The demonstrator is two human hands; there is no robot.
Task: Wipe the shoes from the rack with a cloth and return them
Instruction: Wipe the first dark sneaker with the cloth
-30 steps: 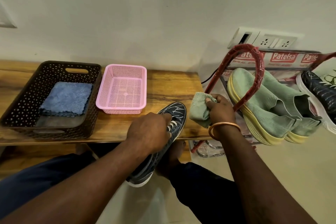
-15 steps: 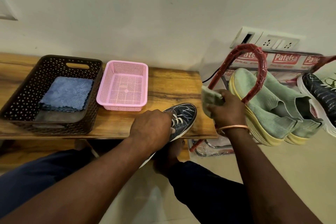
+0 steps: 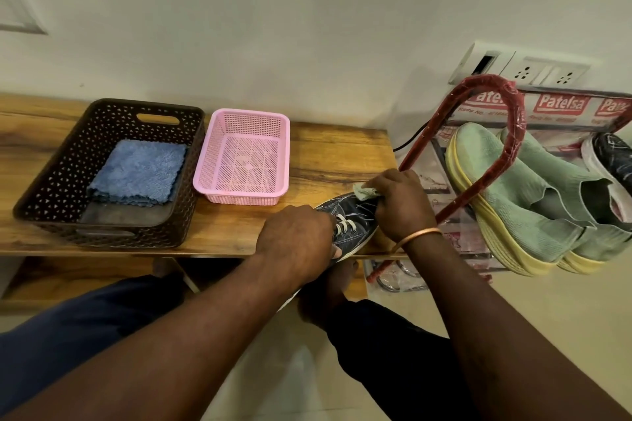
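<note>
My left hand [image 3: 297, 240] grips a dark navy sneaker [image 3: 352, 224] with white laces at its middle, toe pointing up over the wooden bench edge [image 3: 212, 246]. A pale green cloth [image 3: 365, 190] is bunched in my right hand [image 3: 403, 204] and pressed on the sneaker's toe. To the right stands the red-framed shoe rack [image 3: 485, 161]. It carries a pair of green knit shoes [image 3: 533, 205] with yellow soles and the matching navy sneaker [image 3: 612, 157] at the frame edge.
On the bench sit a brown perforated basket [image 3: 61, 178] holding a folded blue cloth [image 3: 138, 171] and an empty pink basket [image 3: 244, 157]. A wall socket plate [image 3: 533, 70] is above the rack. My dark-trousered legs fill the space below.
My right hand has brought the green cloth from beside the rack down and left onto the sneaker's toe. My left hand has raised the sneaker over the bench edge.
</note>
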